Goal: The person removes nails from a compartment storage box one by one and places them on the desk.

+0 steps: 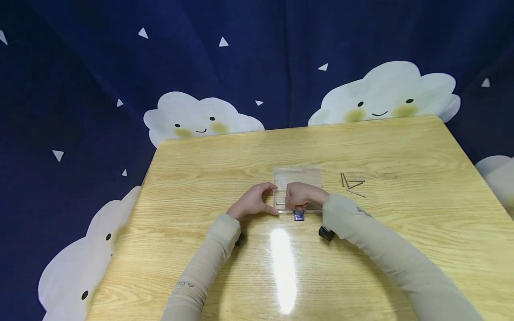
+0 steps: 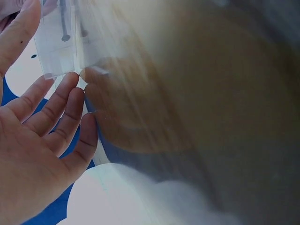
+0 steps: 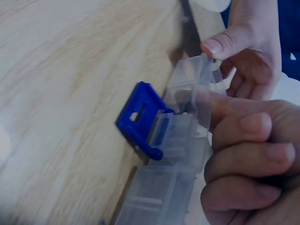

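Note:
A clear plastic compartment box [image 1: 316, 205] stands on the table with its transparent lid [image 1: 299, 173] open toward the far side. Its blue latch [image 3: 143, 117] hangs out from the near wall. My left hand [image 1: 254, 200] holds the box's left end, thumb at the near corner and fingers at the farther side. A thin metal nail [image 1: 280, 203] lies in a left-hand compartment. Over the box, my right hand [image 1: 300, 195] has several fingers curled while its index finger reaches inside. That fingertip is hidden, so whether it pinches anything cannot be seen.
Several loose nails [image 1: 355, 181] lie on the wooden table [image 1: 192, 178] right of the box. Dark blue curtain [image 1: 241, 67] with white clouds hangs behind the table and at its sides. A black wrist device [image 1: 326, 233] sits under my right sleeve.

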Demonstrator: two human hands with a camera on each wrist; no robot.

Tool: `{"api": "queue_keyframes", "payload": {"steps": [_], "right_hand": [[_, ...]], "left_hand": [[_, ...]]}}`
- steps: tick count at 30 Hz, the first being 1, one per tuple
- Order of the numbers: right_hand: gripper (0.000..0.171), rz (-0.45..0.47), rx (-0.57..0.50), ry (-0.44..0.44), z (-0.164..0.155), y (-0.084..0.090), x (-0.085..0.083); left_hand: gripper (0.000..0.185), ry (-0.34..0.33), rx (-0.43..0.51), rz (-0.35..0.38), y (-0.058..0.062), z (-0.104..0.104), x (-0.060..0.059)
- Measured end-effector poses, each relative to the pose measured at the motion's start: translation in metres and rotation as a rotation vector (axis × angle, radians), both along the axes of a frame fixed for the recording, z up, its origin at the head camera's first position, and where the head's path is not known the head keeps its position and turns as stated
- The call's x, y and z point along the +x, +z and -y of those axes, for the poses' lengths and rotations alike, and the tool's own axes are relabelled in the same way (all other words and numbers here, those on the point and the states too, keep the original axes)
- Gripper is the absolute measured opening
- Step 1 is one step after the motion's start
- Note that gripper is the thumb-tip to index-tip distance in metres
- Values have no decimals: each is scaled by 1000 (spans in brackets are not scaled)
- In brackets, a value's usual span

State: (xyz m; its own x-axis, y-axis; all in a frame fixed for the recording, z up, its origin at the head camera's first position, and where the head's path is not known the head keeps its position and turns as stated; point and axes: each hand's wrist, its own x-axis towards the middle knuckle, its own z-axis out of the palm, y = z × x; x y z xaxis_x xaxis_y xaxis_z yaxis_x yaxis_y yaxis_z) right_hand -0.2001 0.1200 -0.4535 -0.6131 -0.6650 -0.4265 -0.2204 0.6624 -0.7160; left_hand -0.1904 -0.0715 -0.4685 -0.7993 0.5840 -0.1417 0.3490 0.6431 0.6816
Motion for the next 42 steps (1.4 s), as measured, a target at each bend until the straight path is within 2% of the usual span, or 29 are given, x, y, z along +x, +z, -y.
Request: {"api": "queue_keyframes", "payload": {"steps": [4, 9, 11, 16, 19, 27, 37, 42], "right_hand": [[17, -36, -3, -38, 1, 2, 3], [14, -145, -78, -65, -5, 1, 10], [13, -146, -122, -98, -8, 0, 11], [12, -6, -245, -205, -18, 2, 11], [14, 75, -290, -219, -25, 5, 11], [21, 194, -345, -224, -44, 11, 17], [24, 229, -361, -257, -67, 16, 27], [24, 207, -359, -255, -76, 18, 31]], "left_hand": [[72, -1, 4, 1, 1, 2, 0], [72, 1, 2, 6, 1, 2, 1], [72, 2, -3, 5, 1, 2, 1], [72, -1, -12, -7, 1, 0, 0], [72, 0, -14, -3, 1, 0, 0], [73, 8, -9, 5, -1, 1, 0], [73, 9, 4, 17, -2, 1, 1], [72, 10, 11, 17, -2, 1, 0]]}}
